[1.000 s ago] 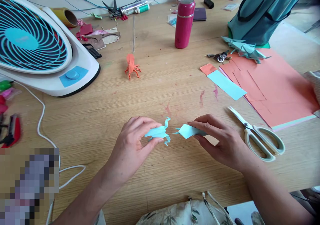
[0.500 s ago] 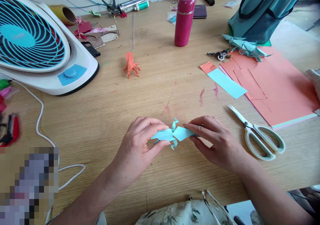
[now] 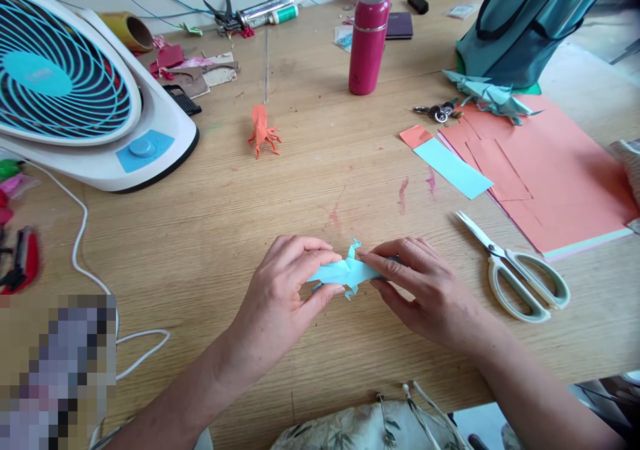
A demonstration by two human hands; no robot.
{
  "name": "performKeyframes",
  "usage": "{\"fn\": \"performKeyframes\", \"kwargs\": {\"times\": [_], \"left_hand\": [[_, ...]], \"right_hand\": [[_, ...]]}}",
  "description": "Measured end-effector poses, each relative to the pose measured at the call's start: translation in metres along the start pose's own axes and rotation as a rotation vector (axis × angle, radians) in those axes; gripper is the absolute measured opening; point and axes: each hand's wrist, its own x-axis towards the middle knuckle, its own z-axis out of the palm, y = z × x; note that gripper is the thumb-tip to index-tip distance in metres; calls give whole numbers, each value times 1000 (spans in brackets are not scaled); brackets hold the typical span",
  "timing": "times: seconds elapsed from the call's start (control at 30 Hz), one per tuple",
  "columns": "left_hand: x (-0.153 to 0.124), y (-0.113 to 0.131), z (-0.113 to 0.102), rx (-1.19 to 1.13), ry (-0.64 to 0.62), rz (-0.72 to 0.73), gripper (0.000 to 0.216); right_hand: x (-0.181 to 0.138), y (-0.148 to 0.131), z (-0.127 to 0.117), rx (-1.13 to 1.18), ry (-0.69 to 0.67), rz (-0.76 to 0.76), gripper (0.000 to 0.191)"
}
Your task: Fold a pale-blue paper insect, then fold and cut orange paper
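Note:
Between my hands is a light blue origami figure [image 3: 350,272], long in the body, with small bent legs sticking out at its middle, one up and one down. My left hand [image 3: 290,287] pinches its left end between thumb and fingers. On the right end, my right hand [image 3: 423,287] closes with the fingers above and the thumb below. Both ends of the figure are partly hidden by fingers. White-handled scissors [image 3: 515,263] lie to the right of my right hand, blades pointing up and left.
An orange origami insect [image 3: 261,130] stands farther back. A blue paper strip [image 3: 455,168] and orange sheets [image 3: 565,183] lie at right, near keys [image 3: 440,112] and a teal origami figure [image 3: 495,97]. A magenta bottle [image 3: 369,43], a fan [image 3: 100,103] and a bag [image 3: 520,30] surround the work area.
The two blue paper parts, which showed a gap at the middle, now sit pressed together as one body. My right hand has shifted slightly left, toward my left hand.

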Motion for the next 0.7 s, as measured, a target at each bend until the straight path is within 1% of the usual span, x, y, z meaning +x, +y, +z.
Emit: {"fn": "performKeyframes", "kwargs": {"times": [0.2,0.43,0.7], "left_hand": [[0,1,1,3,6,9,23],[-1,0,5,-19,-8,19,22],[0,2,5,-16,-18,23,21]], "right_hand": [[1,-9,-1,90,-28,106,38],[2,-13,5,182,35,138,29],[2,-15,6,286,69,219,25]]}}
